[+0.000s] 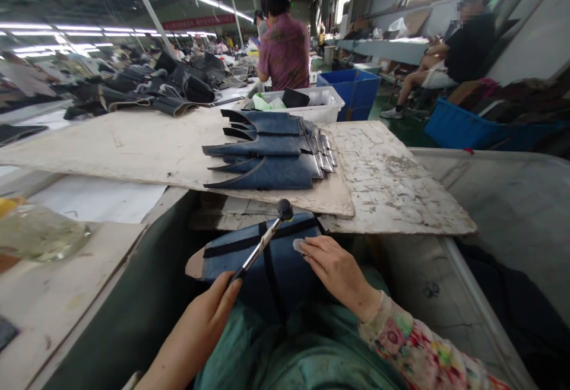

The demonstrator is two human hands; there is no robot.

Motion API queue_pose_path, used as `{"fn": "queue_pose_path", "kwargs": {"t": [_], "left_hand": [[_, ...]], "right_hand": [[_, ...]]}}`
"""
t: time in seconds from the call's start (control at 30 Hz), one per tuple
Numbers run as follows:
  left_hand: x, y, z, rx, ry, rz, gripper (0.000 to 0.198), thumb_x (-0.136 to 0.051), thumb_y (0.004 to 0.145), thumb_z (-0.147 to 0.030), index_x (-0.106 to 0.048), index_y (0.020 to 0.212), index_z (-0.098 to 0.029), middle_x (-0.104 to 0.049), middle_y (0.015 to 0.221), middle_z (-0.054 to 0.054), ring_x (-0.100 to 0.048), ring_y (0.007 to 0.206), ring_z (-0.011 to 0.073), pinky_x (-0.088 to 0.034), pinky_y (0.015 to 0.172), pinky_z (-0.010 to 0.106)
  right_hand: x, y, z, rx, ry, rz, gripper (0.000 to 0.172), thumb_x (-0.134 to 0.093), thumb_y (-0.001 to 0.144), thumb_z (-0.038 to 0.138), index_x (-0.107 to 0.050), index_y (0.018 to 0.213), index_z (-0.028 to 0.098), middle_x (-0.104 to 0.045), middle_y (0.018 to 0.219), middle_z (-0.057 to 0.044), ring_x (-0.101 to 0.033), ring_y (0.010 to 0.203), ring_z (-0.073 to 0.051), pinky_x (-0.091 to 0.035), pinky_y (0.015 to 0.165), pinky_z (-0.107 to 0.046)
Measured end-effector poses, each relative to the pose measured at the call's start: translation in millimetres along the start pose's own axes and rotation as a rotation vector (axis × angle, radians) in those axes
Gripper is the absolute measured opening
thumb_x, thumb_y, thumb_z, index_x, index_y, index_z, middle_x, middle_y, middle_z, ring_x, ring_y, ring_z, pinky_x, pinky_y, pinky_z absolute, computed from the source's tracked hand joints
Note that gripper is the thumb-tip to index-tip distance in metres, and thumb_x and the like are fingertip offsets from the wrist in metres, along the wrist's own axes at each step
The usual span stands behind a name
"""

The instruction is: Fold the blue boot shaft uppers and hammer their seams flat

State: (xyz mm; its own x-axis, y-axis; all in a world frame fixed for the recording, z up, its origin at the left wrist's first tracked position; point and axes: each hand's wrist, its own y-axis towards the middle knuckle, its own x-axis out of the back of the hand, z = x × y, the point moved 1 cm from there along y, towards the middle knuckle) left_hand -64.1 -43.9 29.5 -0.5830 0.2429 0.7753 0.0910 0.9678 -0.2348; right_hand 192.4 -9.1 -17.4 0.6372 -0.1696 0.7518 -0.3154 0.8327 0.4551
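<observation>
Green crumpled cloth (289, 354) lay nearest, just below the hands. Above it, the left hand (218, 301) was wrapped around a slim metal hammer (262, 244) with a rounded black head (285, 208). Beside it, the right hand (332, 268) pinched a pale translucent chip (298, 246) (its material was hard to tell) between gathered fingertips. Beneath both hands lay a pointed blue leather-like panel (289, 271) crossed by black strips (269, 271). Beyond them, dark-edged blue pieces (271, 146) overlapped on a pale worn board (178, 146). Careful work probably called for a flat, steady panel and fingers clear of the head.
</observation>
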Motion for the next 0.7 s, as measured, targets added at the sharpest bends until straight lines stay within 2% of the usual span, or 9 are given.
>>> {"fn": "queue_pose_path", "kwargs": {"t": [0.07, 0.17, 0.3, 0.4, 0.47, 0.57, 0.7], "left_hand": [[-1.0, -2, 1, 0.003, -0.010, -0.012, 0.039, -0.033, 0.087, -0.048, -0.056, 0.106, -0.022, -0.070, 0.091, 0.003, -0.066, 0.081, 0.0189, -0.049, 0.070, 0.024], [-5.9, -2, -3, 0.025, 0.026, 0.049, 0.038, -0.033, 0.088, -0.048, -0.058, 0.101, -0.022, -0.070, 0.087, 0.004, -0.066, 0.082, 0.0204, -0.048, 0.069, 0.025], [-12.1, 2, -29, -0.052, 0.044, 0.076, 0.035, -0.029, 0.091, -0.046, -0.054, 0.102, -0.024, -0.068, 0.094, 0.004, -0.065, 0.086, 0.0188, -0.046, 0.073, 0.025], [-17.2, 9, -48, -0.088, 0.157, 0.058, 0.034, -0.028, 0.091, -0.043, -0.054, 0.096, -0.022, -0.067, 0.084, 0.005, -0.065, 0.077, 0.0198, -0.045, 0.068, 0.026], [-19.0, 12, -52, -0.071, 0.225, 0.069, 0.032, -0.029, 0.091, -0.042, -0.054, 0.091, -0.022, -0.066, 0.079, 0.005, -0.065, 0.074, 0.0206, -0.044, 0.065, 0.026], [-13.3, 3, -40, -0.051, 0.126, 0.066, 0.033, -0.030, 0.090, -0.045, -0.055, 0.097, -0.023, -0.067, 0.085, 0.004, -0.065, 0.079, 0.0193, -0.046, 0.069, 0.025], [6.5, -26, 0, 0.045, -0.006, -0.070, 0.040, -0.032, 0.088, -0.051, -0.050, 0.112, -0.025, -0.068, 0.098, 0.003, -0.065, 0.086, 0.0186, -0.048, 0.074, 0.024]], "right_hand": [[-1, 0, 0, 0.004, -0.001, -0.007, 0.029, -0.050, 0.088, 0.016, -0.062, 0.114, 0.018, -0.063, 0.109, -0.007, -0.055, 0.102, -0.018, -0.049, 0.094, -0.036], [-2, -1, -1, 0.009, -0.006, -0.010, 0.030, -0.049, 0.088, 0.017, -0.062, 0.115, 0.021, -0.063, 0.109, -0.006, -0.056, 0.102, -0.018, -0.050, 0.092, -0.035], [-3, -2, -1, 0.013, -0.027, -0.012, 0.029, -0.048, 0.089, 0.017, -0.062, 0.115, 0.020, -0.063, 0.109, -0.007, -0.057, 0.102, -0.019, -0.051, 0.091, -0.036], [-2, -2, -1, 0.018, -0.038, -0.016, 0.028, -0.047, 0.089, 0.018, -0.063, 0.113, 0.020, -0.063, 0.109, -0.007, -0.057, 0.103, -0.020, -0.051, 0.091, -0.038], [-1, -3, -1, 0.021, -0.041, -0.021, 0.028, -0.048, 0.089, 0.018, -0.064, 0.111, 0.021, -0.064, 0.108, -0.007, -0.057, 0.102, -0.020, -0.052, 0.090, -0.038], [1, -5, -2, 0.020, -0.043, -0.028, 0.028, -0.048, 0.088, 0.018, -0.063, 0.112, 0.022, -0.064, 0.108, -0.007, -0.058, 0.101, -0.020, -0.052, 0.090, -0.038], [-1, -7, -5, 0.018, -0.035, -0.027, 0.029, -0.048, 0.089, 0.019, -0.062, 0.115, 0.022, -0.064, 0.110, -0.007, -0.057, 0.103, -0.019, -0.051, 0.091, -0.038]]}}
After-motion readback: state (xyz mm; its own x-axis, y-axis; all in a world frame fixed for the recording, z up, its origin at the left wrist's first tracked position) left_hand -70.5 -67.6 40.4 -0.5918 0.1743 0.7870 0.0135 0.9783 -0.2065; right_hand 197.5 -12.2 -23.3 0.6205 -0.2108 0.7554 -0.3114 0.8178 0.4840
